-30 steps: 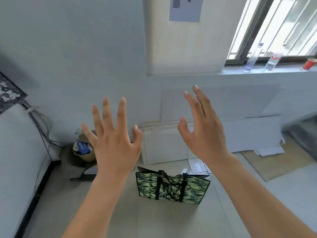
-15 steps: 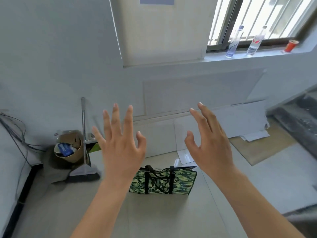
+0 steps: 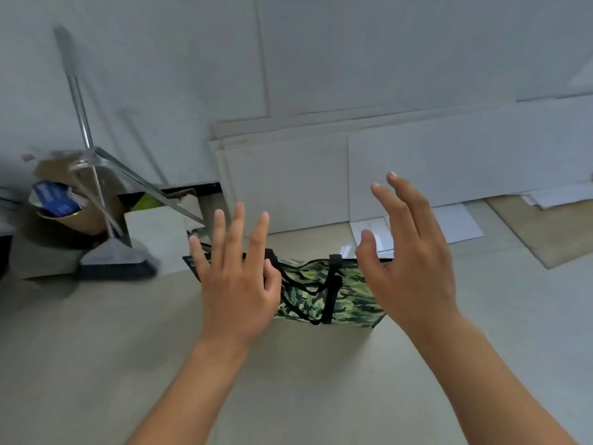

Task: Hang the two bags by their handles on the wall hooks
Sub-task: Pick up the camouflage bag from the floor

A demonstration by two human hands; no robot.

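A green camouflage bag (image 3: 349,293) with black strap handles (image 3: 308,284) stands upright on the floor near the wall. My left hand (image 3: 237,284) hovers in front of the bag's left end, fingers spread and empty, hiding that end. My right hand (image 3: 410,271) is held over the bag's right end, also open with nothing in it. Neither hand touches the bag. Only one bag is in view, and no wall hooks show.
White boards (image 3: 417,168) lean against the wall behind the bag. At the left stand a broom with a metal handle (image 3: 112,252), a dustpan, and a brown bin (image 3: 64,200) with rubbish. Papers (image 3: 462,223) and a brown mat (image 3: 545,229) lie at the right.
The view has tilted down and come closer to the bag; the window and sill have left the frame. Both hands stay open and now sit lower, over the bag's two ends.
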